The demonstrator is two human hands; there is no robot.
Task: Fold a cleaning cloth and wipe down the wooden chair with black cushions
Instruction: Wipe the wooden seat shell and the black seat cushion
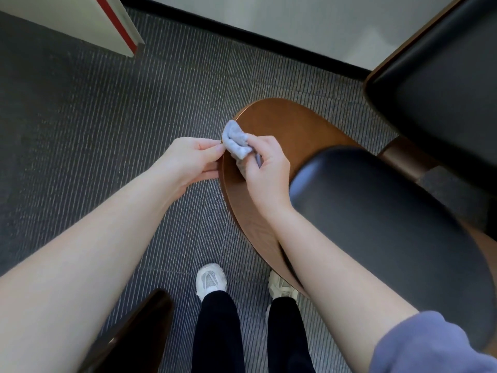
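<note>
Purple sleeve up close, white shoes just left of the wooden chair. Right hand is curled round the bunched grey cleaning cloth over the chair's curved wood edge, with the cloth poking out above the knuckles. Left hand, just off the chair's left edge, pinches the cloth's left side.

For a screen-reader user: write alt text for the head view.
A right hand grips a grey-blue cloth while the left hand pinches its edge, at a chair's wooden back and black cushion. Grey ribbed carpet below.
</note>
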